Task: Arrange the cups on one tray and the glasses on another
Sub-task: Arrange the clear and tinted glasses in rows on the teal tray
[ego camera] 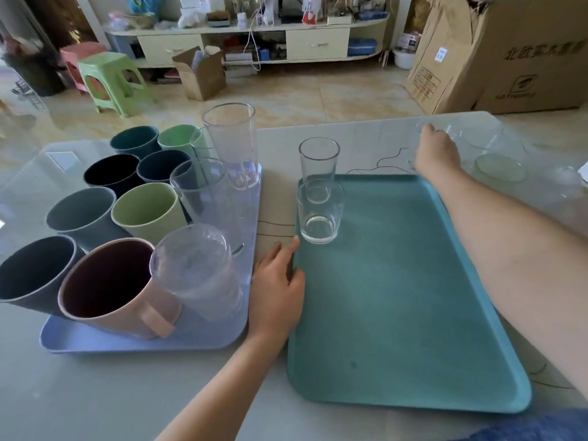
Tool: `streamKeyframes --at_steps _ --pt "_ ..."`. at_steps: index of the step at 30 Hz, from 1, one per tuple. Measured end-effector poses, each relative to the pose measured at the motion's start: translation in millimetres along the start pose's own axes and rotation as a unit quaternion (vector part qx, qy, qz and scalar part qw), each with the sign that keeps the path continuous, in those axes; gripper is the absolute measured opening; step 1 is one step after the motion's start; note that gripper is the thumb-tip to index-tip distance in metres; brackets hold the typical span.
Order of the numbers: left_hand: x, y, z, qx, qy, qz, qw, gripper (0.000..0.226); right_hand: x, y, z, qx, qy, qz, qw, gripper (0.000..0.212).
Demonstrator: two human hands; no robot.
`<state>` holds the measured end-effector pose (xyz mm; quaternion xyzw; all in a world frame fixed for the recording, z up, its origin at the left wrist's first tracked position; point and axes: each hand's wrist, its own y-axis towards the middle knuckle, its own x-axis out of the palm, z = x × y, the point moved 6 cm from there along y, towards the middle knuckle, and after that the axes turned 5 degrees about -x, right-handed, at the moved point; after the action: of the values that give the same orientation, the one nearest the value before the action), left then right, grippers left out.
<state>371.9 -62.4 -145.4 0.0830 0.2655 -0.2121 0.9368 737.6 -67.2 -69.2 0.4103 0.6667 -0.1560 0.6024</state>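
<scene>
A glass-topped table [133,393] is filling the lower frame, with a large cardboard box [509,52] standing on the floor at the upper right. A teal tray [397,313] is lying at lower right of centre, and a lavender tray [143,340] is sitting just beside it at lower left. The lavender tray is carrying coloured cups, among them a pink cup [117,291] at its near end and a light green cup [149,211] further up, along with clear glasses such as a tall glass [230,144] at its far right corner and a ribbed glass [197,275] beside the pink cup. Two small glasses [319,198] are standing on the teal tray's upper left corner. The left hand [278,288] is resting with relaxed fingers on the teal tray's left rim. The right hand [437,151] is reaching to the upper right, its fingers curling round a clear glass item [451,130], hard to make out, beside a glass bowl [499,160].
</scene>
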Motion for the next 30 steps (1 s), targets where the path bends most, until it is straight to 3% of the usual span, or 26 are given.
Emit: streamKeyframes --at_steps 3,7,10,16,21,30 --pt "1 1 -2 -0.011 0.002 -0.003 1.000 0.058 -4 -7 1 0.002 0.058 0.024 0.998 0.026" --pt "2 0 -1 -0.015 0.007 -0.005 1.000 0.058 -28 -35 -17 -0.066 0.090 0.097 0.989 0.016" --pt "0 -2 3 -0.016 0.007 -0.011 1.000 0.056 -48 -66 -27 -0.088 0.127 0.106 0.982 0.012" --pt "-6 -18 13 -0.020 0.026 -0.035 0.999 0.057 -57 -167 -33 -0.132 0.105 -0.025 0.985 0.018" --pt "-10 -40 11 0.001 0.062 -0.059 0.996 0.054 -68 -228 -53 -0.111 0.137 -0.051 0.983 0.013" --pt "-10 -42 12 0.017 0.061 -0.047 0.997 0.046 -62 -272 -127 -0.268 0.159 -0.153 0.938 0.018"
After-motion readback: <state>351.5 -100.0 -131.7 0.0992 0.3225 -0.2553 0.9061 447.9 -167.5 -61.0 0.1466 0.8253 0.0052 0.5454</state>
